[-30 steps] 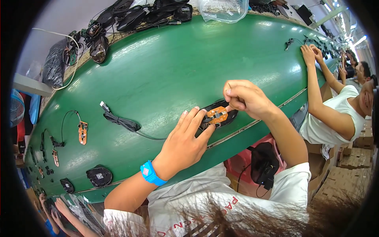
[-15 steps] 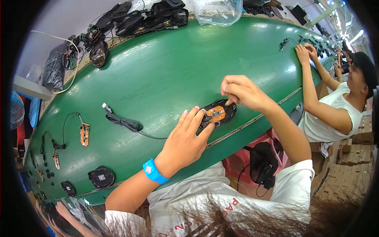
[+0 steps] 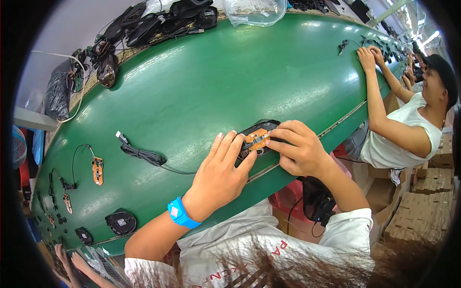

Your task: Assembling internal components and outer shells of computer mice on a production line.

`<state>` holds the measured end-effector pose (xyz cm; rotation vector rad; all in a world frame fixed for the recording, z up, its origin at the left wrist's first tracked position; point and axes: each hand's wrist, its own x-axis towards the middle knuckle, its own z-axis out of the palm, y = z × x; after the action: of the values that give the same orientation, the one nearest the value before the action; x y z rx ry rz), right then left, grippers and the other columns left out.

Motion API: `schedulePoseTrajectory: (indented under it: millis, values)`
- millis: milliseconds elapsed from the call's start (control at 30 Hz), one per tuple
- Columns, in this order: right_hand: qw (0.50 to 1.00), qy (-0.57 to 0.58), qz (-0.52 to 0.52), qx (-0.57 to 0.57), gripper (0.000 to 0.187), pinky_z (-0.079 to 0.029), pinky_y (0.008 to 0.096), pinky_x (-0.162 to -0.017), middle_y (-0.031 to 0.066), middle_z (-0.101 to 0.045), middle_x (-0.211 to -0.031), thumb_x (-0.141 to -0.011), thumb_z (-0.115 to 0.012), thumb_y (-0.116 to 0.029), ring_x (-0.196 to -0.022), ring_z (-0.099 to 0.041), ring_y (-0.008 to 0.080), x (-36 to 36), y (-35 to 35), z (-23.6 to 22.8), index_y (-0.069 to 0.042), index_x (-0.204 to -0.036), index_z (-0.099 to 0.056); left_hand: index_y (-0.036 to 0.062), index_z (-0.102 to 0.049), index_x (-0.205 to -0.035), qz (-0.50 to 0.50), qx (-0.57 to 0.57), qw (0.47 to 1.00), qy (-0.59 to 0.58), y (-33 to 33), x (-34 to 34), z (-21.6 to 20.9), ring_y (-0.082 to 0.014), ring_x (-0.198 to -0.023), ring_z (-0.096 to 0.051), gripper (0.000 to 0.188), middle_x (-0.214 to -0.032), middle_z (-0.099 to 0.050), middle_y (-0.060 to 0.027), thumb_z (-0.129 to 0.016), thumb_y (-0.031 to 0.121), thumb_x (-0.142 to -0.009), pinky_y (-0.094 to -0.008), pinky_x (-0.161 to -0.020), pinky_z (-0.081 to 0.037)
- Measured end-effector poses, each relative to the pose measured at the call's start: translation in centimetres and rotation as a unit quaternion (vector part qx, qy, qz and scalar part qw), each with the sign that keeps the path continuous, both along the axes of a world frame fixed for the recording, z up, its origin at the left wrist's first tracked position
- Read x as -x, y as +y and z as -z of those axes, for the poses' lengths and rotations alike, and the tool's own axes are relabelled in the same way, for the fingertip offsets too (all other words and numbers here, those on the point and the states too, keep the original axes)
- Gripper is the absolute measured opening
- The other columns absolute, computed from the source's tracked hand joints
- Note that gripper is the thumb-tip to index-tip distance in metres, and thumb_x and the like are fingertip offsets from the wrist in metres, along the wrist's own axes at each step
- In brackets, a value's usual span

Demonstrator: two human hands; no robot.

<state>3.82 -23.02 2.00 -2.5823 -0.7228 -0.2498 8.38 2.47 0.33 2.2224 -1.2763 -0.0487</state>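
Observation:
On the green belt before me lies a black computer mouse base [image 3: 259, 124] with an orange circuit board [image 3: 257, 139] set in it. My left hand [image 3: 218, 165], a blue band on its wrist, grips the left end of the base, fingers at its far side and thumb at the near side. My right hand [image 3: 300, 149] has its thumb and fingers closed at the right end of the board. Its fingertips partly cover that end. A bundled black USB cable [image 3: 144, 153] runs under my left hand toward the base.
Orange boards with cables [image 3: 97, 170] and black mouse shells [image 3: 121, 222] lie on the belt to the left. Black mice [image 3: 163, 24] and a clear plastic bin [image 3: 254, 12] sit along the far edge. A co-worker [image 3: 408, 115] works at the right, near stacked cartons [image 3: 413, 211].
My right hand has come down from above the mouse base and now touches the circuit board's right end. My left hand keeps its grip. The view has shifted slightly.

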Motion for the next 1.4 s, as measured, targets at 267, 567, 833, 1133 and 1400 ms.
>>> schedulePoseTrajectory:
  millis: [267,567,833,1133,1400]
  values:
    - [1.000,0.013,0.014,0.010,0.043,-0.053,0.0514,-0.095,0.0107,-0.069,-0.114,-0.064,-0.064,-0.007,-0.106,-0.064,0.0336,0.4,0.2,-0.3,-0.006,-0.106,-0.074,0.0080,-0.067,-0.123,0.007,-0.006,1.000,-0.002,-0.3,-0.1,0.0,-0.0425,-0.132,-0.052,0.042,-0.136,-0.055,-0.0239,-0.073,0.009,-0.081,-0.0588,-0.112,-0.043]
    - [0.994,0.098,-0.004,-0.046,0.040,-0.044,0.0579,-0.107,0.0090,-0.066,-0.110,-0.063,-0.064,-0.008,-0.111,-0.061,0.0328,0.1,0.9,-0.6,-0.006,-0.102,-0.072,0.0077,-0.069,-0.121,-0.003,0.009,1.000,0.003,-0.7,-0.1,0.4,-0.0427,-0.131,-0.052,0.040,-0.135,-0.056,-0.0238,-0.073,0.008,-0.081,-0.0587,-0.112,-0.044]
    - [0.996,0.074,0.029,0.026,0.038,-0.043,0.0582,-0.109,0.0092,-0.066,-0.111,-0.063,-0.065,-0.008,-0.114,-0.061,0.0328,0.3,1.6,-1.1,-0.008,-0.100,-0.073,0.0077,-0.069,-0.120,-0.002,0.020,1.000,-0.008,-1.0,-0.1,0.6,-0.0427,-0.131,-0.053,0.039,-0.135,-0.056,-0.0240,-0.072,0.008,-0.081,-0.0583,-0.111,-0.045]
    - [0.996,0.055,-0.050,0.050,0.034,-0.044,0.0518,-0.111,0.0070,-0.067,-0.121,-0.071,-0.067,-0.012,-0.123,-0.059,0.0296,-1.8,-2.1,-1.8,-0.010,-0.104,-0.073,0.0094,-0.068,-0.120,0.001,0.029,0.999,-0.015,-1.3,-0.4,0.4,-0.0420,-0.129,-0.054,0.039,-0.134,-0.056,-0.0232,-0.070,0.007,-0.082,-0.0585,-0.112,-0.044]
    - [0.989,0.084,-0.073,0.096,0.038,-0.047,0.0533,-0.107,0.0102,-0.068,-0.127,-0.070,-0.067,-0.011,-0.123,-0.060,0.0365,-2.1,-2.3,-3.6,-0.008,-0.107,-0.075,0.0115,-0.067,-0.123,0.012,0.040,0.999,-0.028,-1.7,-0.7,0.7,-0.0408,-0.127,-0.054,0.040,-0.130,-0.057,-0.0213,-0.070,0.011,-0.083,-0.0586,-0.112,-0.042]
